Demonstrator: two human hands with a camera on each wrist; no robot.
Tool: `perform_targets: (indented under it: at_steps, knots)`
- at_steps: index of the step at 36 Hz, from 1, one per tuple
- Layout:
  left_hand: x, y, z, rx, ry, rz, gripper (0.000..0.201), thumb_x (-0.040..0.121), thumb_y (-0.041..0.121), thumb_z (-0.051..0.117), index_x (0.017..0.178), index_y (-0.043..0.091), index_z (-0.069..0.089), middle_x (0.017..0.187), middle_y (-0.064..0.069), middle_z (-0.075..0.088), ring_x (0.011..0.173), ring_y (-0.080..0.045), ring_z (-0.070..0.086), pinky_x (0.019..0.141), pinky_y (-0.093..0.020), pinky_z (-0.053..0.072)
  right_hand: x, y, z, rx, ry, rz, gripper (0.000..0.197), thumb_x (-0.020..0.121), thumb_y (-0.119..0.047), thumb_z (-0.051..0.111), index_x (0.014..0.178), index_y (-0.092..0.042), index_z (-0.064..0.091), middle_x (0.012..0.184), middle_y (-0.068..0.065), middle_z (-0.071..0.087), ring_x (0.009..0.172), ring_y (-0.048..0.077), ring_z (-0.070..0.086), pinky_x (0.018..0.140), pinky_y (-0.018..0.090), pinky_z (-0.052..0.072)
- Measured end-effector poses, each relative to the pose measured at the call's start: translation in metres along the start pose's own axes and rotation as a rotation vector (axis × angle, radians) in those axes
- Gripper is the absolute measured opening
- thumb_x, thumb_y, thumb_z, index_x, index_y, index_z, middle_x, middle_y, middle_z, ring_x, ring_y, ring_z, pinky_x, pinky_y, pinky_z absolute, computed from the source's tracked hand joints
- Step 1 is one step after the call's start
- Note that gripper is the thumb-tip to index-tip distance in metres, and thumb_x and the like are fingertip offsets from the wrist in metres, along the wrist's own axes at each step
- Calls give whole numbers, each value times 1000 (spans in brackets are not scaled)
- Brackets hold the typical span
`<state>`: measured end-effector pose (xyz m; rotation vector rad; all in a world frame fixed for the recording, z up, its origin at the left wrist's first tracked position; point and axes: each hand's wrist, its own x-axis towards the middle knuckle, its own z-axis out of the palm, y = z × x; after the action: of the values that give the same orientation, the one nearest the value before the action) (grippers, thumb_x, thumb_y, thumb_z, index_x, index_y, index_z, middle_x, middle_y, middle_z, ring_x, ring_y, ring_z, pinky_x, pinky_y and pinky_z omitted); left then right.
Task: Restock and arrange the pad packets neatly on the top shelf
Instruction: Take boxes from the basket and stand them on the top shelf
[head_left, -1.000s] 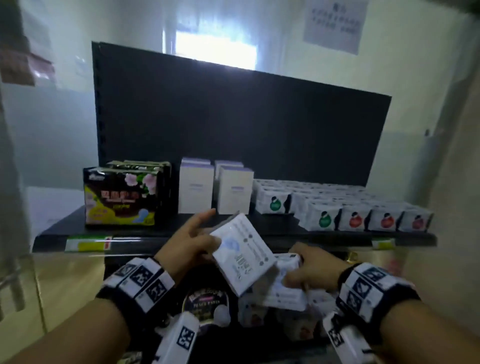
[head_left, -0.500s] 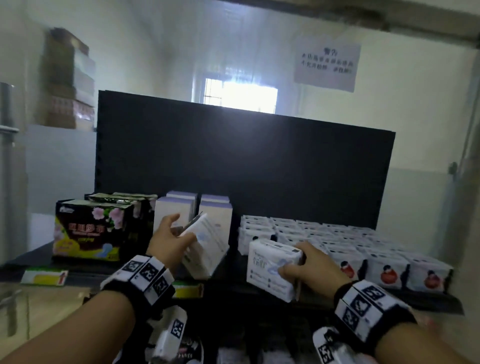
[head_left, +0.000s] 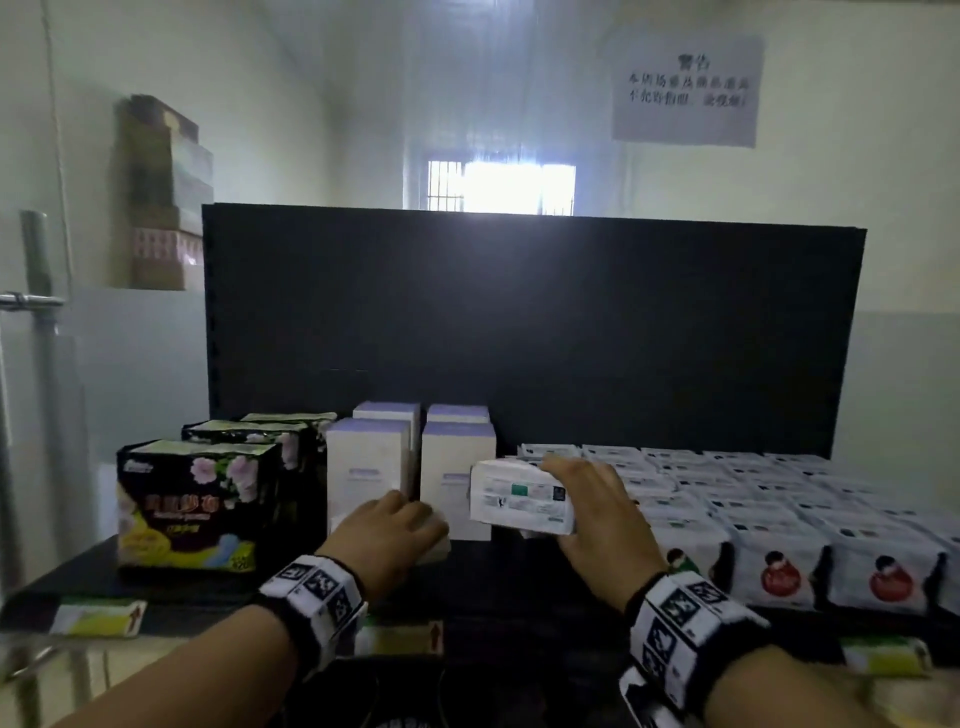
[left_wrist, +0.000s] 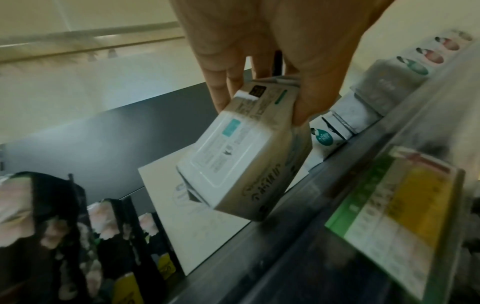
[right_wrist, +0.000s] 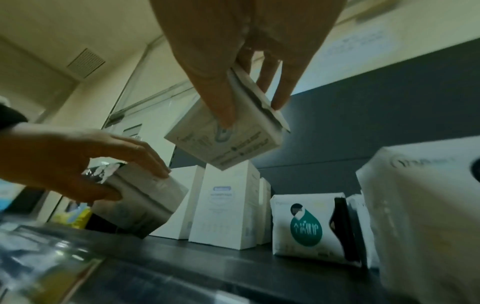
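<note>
My left hand (head_left: 400, 525) grips a white pad packet (left_wrist: 246, 156) from above, low over the black top shelf (head_left: 493, 566), in front of the tall white boxes (head_left: 366, 467). In the head view the hand hides most of that packet. My right hand (head_left: 587, 499) holds a second white pad packet (head_left: 522, 499) by its end. It hangs tilted above the shelf, between the white boxes and the left end of the rows of white pad packets (head_left: 779, 499). In the right wrist view this packet (right_wrist: 223, 139) hangs over a green-marked packet (right_wrist: 306, 226).
Black flower-print packets (head_left: 192, 509) fill the shelf's left end. A black back panel (head_left: 519, 322) closes the rear. Price tags (head_left: 98, 616) line the front edge. A metal post (head_left: 39, 312) stands at the left, with cardboard boxes (head_left: 161, 192) stacked behind it.
Both hands have risen from the lower shelf to the top shelf, each carrying a white packet. The left packet has come down close to the shelf, and the right one has moved up and forward.
</note>
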<state>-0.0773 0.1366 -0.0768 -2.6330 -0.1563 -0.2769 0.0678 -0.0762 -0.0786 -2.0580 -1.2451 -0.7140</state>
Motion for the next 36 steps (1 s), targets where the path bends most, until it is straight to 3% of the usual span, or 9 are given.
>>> perform_targets:
  at_steps: [4, 9, 13, 16, 19, 23, 30, 33, 36]
  knots:
    - [10, -5, 17, -67, -68, 40, 60, 86, 22, 51, 142, 26, 30, 143, -2, 36, 125, -29, 35, 99, -41, 37, 14, -8, 2, -100, 119, -152, 73, 64, 8, 63, 129, -23, 52, 137, -6, 49, 128, 15, 43, 104, 35, 44]
    - [16, -4, 23, -242, -103, 32, 57, 83, 37, 59, 136, 24, 41, 135, -5, 45, 124, -29, 42, 102, -39, 35, 19, -16, 9, -182, 179, -102, 68, 70, 0, 44, 133, -25, 48, 144, -1, 45, 135, 21, 41, 104, 44, 45]
    - [23, -10, 11, -719, 122, -148, 35, 94, 38, 49, 125, 24, 55, 125, -3, 57, 115, -21, 54, 91, -26, 42, 17, -18, 20, -152, 245, -31, 74, 67, 7, 55, 132, -28, 43, 144, 1, 44, 132, 21, 43, 101, 45, 47]
    - [35, -18, -8, -1179, 234, -352, 40, 95, 45, 46, 103, 10, 63, 101, -11, 67, 92, -25, 63, 81, -33, 50, 21, -18, 21, -145, 279, -45, 81, 64, 12, 62, 130, -29, 41, 144, 2, 43, 130, 20, 42, 99, 45, 49]
    - [49, -20, -31, -1710, 101, -466, 64, 84, 66, 45, 106, 8, 61, 93, -11, 65, 78, -23, 62, 73, -38, 54, 31, -20, 19, -154, 354, -79, 71, 67, 2, 61, 129, -26, 41, 140, 8, 45, 126, 26, 46, 95, 46, 51]
    - [61, -15, -57, -1943, -34, -424, 84, 59, 86, 46, 107, 20, 64, 98, -11, 71, 85, -25, 69, 75, -37, 58, 48, -25, 16, -126, 449, -67, 76, 61, -2, 75, 124, -22, 39, 134, 14, 49, 123, 32, 49, 97, 48, 49]
    - [88, 10, -85, -2071, 241, -373, 51, 78, 56, 66, 110, 16, 68, 102, -12, 73, 91, -25, 71, 77, -39, 59, 66, -31, 6, -106, 417, -149, 50, 73, -33, 47, 120, -23, 34, 137, 20, 49, 130, 35, 44, 104, 46, 41]
    - [98, 16, -89, -2122, 344, -477, 57, 73, 45, 75, 116, 11, 60, 103, -15, 71, 87, -28, 72, 70, -42, 59, 67, -26, 4, -65, 370, -137, 56, 73, -26, 59, 122, -24, 33, 139, 18, 46, 131, 33, 43, 105, 44, 39]
    - [111, 17, -89, -2040, 467, -643, 75, 59, 42, 81, 118, 16, 44, 112, -15, 61, 94, -32, 67, 66, -48, 58, 63, -16, 1, -69, 255, -126, 64, 71, -17, 72, 130, -17, 48, 140, 16, 45, 131, 33, 43, 106, 47, 40]
